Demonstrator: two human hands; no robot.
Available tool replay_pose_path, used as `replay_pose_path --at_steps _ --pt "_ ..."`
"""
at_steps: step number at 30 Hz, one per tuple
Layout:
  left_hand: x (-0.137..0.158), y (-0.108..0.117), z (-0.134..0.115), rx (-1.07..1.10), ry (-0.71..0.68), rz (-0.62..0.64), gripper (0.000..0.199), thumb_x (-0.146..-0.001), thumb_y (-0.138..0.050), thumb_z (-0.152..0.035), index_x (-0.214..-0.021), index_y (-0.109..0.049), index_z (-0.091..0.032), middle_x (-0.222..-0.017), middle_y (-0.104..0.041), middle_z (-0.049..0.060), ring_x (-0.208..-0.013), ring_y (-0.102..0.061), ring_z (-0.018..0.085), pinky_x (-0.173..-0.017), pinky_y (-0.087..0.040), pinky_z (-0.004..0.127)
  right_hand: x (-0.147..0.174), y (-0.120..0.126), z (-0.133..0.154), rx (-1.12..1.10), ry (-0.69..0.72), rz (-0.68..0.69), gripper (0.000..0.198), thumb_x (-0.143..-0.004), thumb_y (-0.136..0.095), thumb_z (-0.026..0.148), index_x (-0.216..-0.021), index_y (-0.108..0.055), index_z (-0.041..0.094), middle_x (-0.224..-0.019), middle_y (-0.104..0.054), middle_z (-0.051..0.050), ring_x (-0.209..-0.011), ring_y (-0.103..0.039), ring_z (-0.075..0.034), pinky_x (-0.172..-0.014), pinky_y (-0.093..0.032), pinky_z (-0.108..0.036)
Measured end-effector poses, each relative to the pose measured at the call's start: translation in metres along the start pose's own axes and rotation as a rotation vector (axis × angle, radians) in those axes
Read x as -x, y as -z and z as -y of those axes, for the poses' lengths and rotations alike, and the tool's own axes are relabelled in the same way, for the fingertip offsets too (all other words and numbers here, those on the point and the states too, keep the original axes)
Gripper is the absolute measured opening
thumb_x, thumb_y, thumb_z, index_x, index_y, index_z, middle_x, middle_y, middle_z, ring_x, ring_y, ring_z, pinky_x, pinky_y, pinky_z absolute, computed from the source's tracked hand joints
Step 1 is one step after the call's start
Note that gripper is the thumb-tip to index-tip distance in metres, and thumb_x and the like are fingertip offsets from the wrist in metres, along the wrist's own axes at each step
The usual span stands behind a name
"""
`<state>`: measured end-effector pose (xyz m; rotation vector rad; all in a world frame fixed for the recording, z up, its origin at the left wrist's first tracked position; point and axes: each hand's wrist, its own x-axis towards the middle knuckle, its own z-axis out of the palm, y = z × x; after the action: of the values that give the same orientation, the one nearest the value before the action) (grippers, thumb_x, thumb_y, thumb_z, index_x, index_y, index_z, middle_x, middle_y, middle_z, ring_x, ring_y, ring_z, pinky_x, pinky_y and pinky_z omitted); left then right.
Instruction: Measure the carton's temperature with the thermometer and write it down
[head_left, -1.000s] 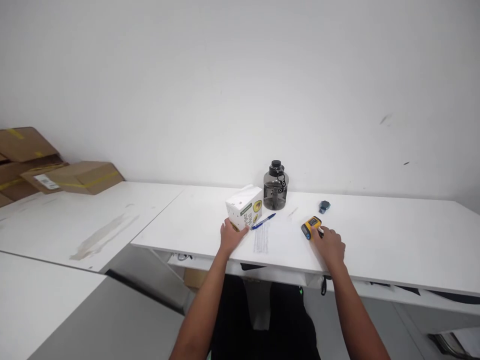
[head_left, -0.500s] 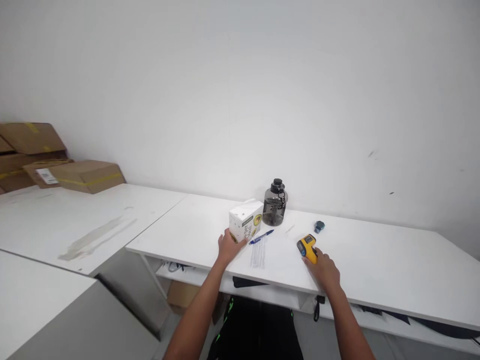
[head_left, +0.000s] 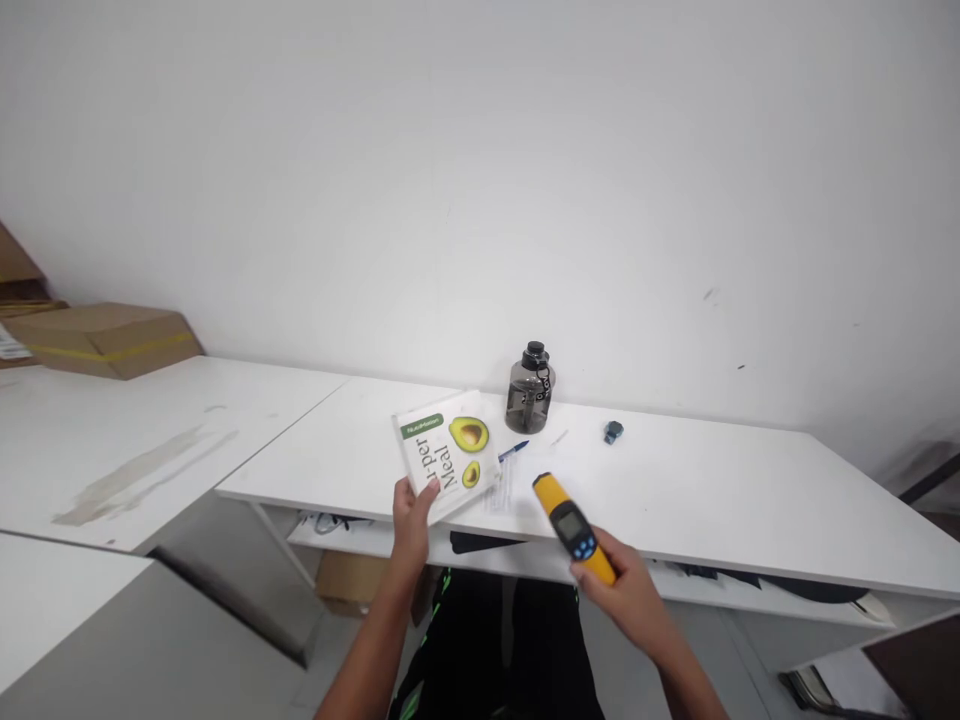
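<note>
**On the white desk: box lifted, thermometer raised**

On the white desk (head_left: 712, 500), against the wall, largest of all, with a second table (head_left: 150, 440) butted to its left edge and a cardboard carton (head_left: 105, 340) lying at that table's far side. Above the desk's front edge, held tilted with its avocado-printed face toward the camera: a white meal box (head_left: 448, 455), gripped at its lower corner by the left hand (head_left: 412, 515), thumb on the printed face, fingers wrapped behind. At the back of the desk, just right of the box: a dark water bottle (head_left: 529, 388), upright, near the wall. Off the desk's front edge, right of the box and apart from it: a yellow infrared thermometer (head_left: 571, 524), clasped by its handle in the closed right hand (head_left: 626, 600), nose pointing up and left toward the box. Flat on the desk between box and thermometer: a printed sheet (head_left: 501, 492), with a blue pen (head_left: 514, 450) just behind it. Farther right of the bottle: a small blue object (head_left: 613, 432), too small to identify.
</note>
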<state>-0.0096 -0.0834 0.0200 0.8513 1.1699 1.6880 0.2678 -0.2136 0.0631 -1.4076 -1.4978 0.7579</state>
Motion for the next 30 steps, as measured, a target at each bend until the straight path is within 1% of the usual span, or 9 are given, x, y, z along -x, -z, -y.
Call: replay_pose_path --at_steps 2,5,8,11,13,17,23,26,30 --pt "0.035 0.019 -0.011 0.027 0.062 0.049 0.042 -0.071 -0.072 -0.045 -0.103 -0.058 -0.024 -0.105 -0.073 0.005 -0.099 -0.069 0.026 -0.083 -0.058 0.039 0.015 -0.014 0.016 -0.025 0.059 0.08 0.042 -0.074 -0.068 0.037 -0.114 -0.071 0.025 -0.094 -0.074 -0.005 -0.078 -0.067 -0.023 -0.071 -0.056 -0.033" --pt "0.077 0.046 -0.023 0.057 0.199 0.155 0.057 -0.059 -0.081 -0.045 -0.108 -0.059 -0.024 -0.099 -0.074 0.006 -0.092 -0.071 0.031 -0.075 -0.059 0.043 0.021 -0.024 0.027 -0.066 0.116 0.194 0.045 -0.075 -0.067 0.036 -0.119 -0.07 0.027 -0.09 -0.074 -0.004 -0.076 -0.067 -0.022 -0.069 -0.057 -0.032" --pt "0.098 0.062 -0.029 0.064 0.27 0.159 0.064 -0.054 -0.084 -0.044 -0.11 -0.059 -0.025 -0.099 -0.075 0.007 -0.09 -0.071 0.033 -0.072 -0.059 0.044 0.019 -0.027 0.031 -0.091 0.141 0.276 0.048 -0.076 -0.068 0.036 -0.123 -0.069 0.031 -0.092 -0.075 -0.003 -0.076 -0.068 -0.022 -0.069 -0.057 -0.031" --pt "0.106 0.065 -0.033 0.06 0.257 0.108 0.068 -0.052 -0.085 -0.046 -0.111 -0.058 -0.024 -0.098 -0.075 0.007 -0.087 -0.072 0.032 -0.07 -0.059 0.042 0.018 -0.028 0.036 -0.057 0.163 0.329 0.05 -0.075 -0.07 0.032 -0.125 -0.068 0.031 -0.101 -0.076 -0.003 -0.081 -0.069 -0.022 -0.074 -0.058 -0.031" --pt "0.107 0.061 -0.036 0.044 0.225 0.102 0.069 -0.052 -0.085 -0.045 -0.111 -0.057 -0.023 -0.095 -0.075 0.006 -0.085 -0.071 0.03 -0.07 -0.059 0.04 0.017 -0.028 0.037 -0.027 0.176 0.327 0.052 -0.074 -0.07 0.028 -0.125 -0.067 0.027 -0.104 -0.075 -0.004 -0.084 -0.07 -0.023 -0.078 -0.058 -0.031" --pt "0.104 0.049 -0.04 0.007 0.12 0.117 0.063 -0.06 -0.082 -0.043 -0.112 -0.055 -0.021 -0.093 -0.074 0.006 -0.083 -0.071 0.026 -0.07 -0.057 0.036 0.016 -0.024 0.03 -0.022 0.18 0.282 0.05 -0.075 -0.068 0.028 -0.124 -0.068 0.022 -0.097 -0.076 -0.005 -0.077 -0.071 -0.02 -0.074 -0.059 -0.028" --pt "0.087 0.03 -0.035 -0.136 0.075 0.308 0.062 -0.064 -0.08 -0.042 -0.115 -0.05 -0.022 -0.099 -0.072 0.006 -0.086 -0.069 0.025 -0.074 -0.056 0.035 0.009 -0.013 0.005 -0.066 0.216 0.171 0.048 -0.075 -0.067 0.027 -0.122 -0.069 0.021 -0.09 -0.077 -0.005 -0.069 -0.07 -0.019 -0.067 -0.059 -0.026" --pt "0.081 0.009 -0.032 -0.174 0.09 0.386 0.064 -0.065 -0.079 -0.043 -0.117 -0.049 -0.022 -0.099 -0.072 0.006 -0.086 -0.069 0.024 -0.074 -0.056 0.034 0.011 -0.003 -0.004 -0.086 0.19 0.129 0.048 -0.076 -0.066 0.03 -0.124 -0.068 0.02 -0.089 -0.077 -0.006 -0.07 -0.071 -0.019 -0.066 -0.059 -0.025" --pt "0.079 -0.033 -0.028 -0.186 0.168 0.471 0.066 -0.064 -0.08 -0.046 -0.116 -0.048 -0.022 -0.093 -0.072 0.004 -0.081 -0.069 0.022 -0.07 -0.055 0.032 0.022 0.019 -0.015 -0.084 0.169 0.024 0.05 -0.077 -0.067 0.031 -0.126 -0.066 0.02 -0.09 -0.076 -0.006 -0.066 -0.07 -0.017 -0.062 -0.057 -0.023"
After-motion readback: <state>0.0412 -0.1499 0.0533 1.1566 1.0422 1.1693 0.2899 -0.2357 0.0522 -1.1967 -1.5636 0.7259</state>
